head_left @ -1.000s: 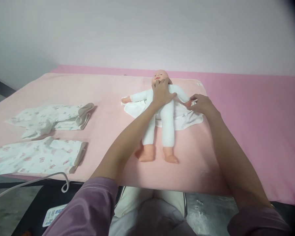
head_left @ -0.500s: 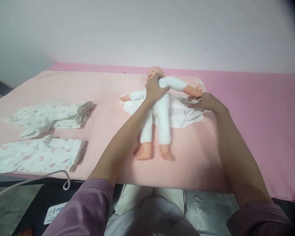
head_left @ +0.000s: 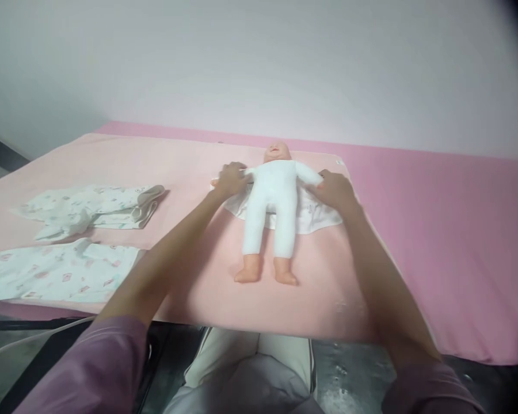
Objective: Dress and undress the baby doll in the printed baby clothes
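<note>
A baby doll [head_left: 274,187] with a white cloth body lies on its back, its feet toward me. Spread beneath it is a small white garment [head_left: 317,215], showing at both sides of the torso. My left hand [head_left: 233,179] is closed around the doll's arm on the left, with the doll's fingertips poking out beyond it. On the other side my right hand [head_left: 335,188] is closed at the end of the doll's other arm, covering the doll's hand. Whether either hand also pinches the garment is hidden.
A folded printed baby garment [head_left: 90,204] lies on the left, with a second printed garment [head_left: 60,270] nearer the front edge. A peach sheet [head_left: 190,155] covers the table over a pink cover [head_left: 449,241]. A white cable [head_left: 34,339] hangs at the lower left.
My left hand has moved from the doll's chest to its arm on the left. My right hand has moved inward, and the doll's arm there now points downward. The doll's head sits lower in view.
</note>
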A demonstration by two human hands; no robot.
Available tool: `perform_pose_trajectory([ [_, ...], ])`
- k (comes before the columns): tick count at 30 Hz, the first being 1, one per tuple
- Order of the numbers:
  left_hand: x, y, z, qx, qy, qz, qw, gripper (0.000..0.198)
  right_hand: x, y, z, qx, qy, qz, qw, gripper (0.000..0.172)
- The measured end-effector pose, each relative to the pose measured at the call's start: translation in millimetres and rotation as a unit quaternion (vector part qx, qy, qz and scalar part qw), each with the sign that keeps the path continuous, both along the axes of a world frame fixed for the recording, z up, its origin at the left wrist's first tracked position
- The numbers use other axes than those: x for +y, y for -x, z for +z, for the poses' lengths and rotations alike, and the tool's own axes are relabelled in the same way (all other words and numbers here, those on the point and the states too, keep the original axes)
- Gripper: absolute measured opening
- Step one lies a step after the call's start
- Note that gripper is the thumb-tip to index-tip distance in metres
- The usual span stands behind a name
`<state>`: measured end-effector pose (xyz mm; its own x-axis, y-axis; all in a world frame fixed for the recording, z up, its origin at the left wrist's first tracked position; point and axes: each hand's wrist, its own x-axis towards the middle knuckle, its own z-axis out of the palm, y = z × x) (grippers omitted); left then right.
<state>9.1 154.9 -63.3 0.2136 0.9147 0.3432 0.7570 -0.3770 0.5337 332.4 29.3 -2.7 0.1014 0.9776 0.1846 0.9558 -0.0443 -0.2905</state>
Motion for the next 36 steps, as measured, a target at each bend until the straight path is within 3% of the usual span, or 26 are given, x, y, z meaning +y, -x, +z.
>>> perform_pose_trajectory([
  [1,-2.6,16.0,-4.3,0.040,0.009,0.026,0.999,0.053,4.0,10.0,-7.2,-0.031,-0.013,-0.004,0.999,0.051],
  [4,-11.2,41.6,-5.3,0.112,-0.012,0.012,0.994,0.053,12.8,29.5,-15.8,-0.061,-0.031,0.002,0.998,0.045],
  [6,-17.5,39.1,4.8,0.137,-0.049,-0.001,0.989,0.049,12.9,26.5,-7.4,-0.059,-0.040,-0.002,0.997,0.043],
  [9,-28.5,12.6,28.7,0.140,-0.067,-0.003,0.988,0.053,-0.1,-7.8,21.0,-0.032,-0.041,-0.014,0.999,0.042],
  [12,-42.5,-36.6,50.9,0.100,-0.033,-0.023,0.994,0.062,-27.3,-71.8,51.7,0.024,-0.020,-0.045,0.999,0.046],
  [16,-65.1,-136.9,63.9,0.082,-0.013,-0.096,0.992,0.071,-68.3,-176.3,69.8,-0.004,-0.041,-0.127,0.991,0.044],
  [20,-85.6,-255.5,57.3,0.088,0.010,-0.200,0.976,0.058,-95.9,-270.8,57.7,-0.060,-0.123,-0.210,0.968,0.029],
  [23,-94.3,-330.2,46.3,0.087,0.051,-0.241,0.965,0.053,-106.9,-325.2,39.4,-0.077,-0.112,-0.288,0.948,0.027],
  [25,-95.9,-367.2,38.6,0.082,0.081,-0.260,0.959,0.052,-112.3,-351.3,27.1,-0.050,-0.090,-0.313,0.944,0.031],
  [28,-93.7,-404.7,27.7,0.085,0.093,-0.274,0.953,0.053,-121.4,-371.0,12.3,0.031,-0.096,-0.308,0.946,0.039],
  [31,-89.7,-424.2,18.5,0.101,0.060,-0.281,0.952,0.056,-133.3,-368.9,5.2,0.100,-0.092,-0.247,0.959,0.049],
  [33,-88.7,-427.9,13.8,0.112,0.029,-0.285,0.952,0.053,-140.9,-361.5,5.6,0.119,-0.066,-0.235,0.962,0.059],
  [36,-95.5,-415.3,8.9,0.115,-0.007,-0.270,0.956,0.036,-148.9,-350.6,11.8,0.108,-0.055,-0.287,0.950,0.066],
])
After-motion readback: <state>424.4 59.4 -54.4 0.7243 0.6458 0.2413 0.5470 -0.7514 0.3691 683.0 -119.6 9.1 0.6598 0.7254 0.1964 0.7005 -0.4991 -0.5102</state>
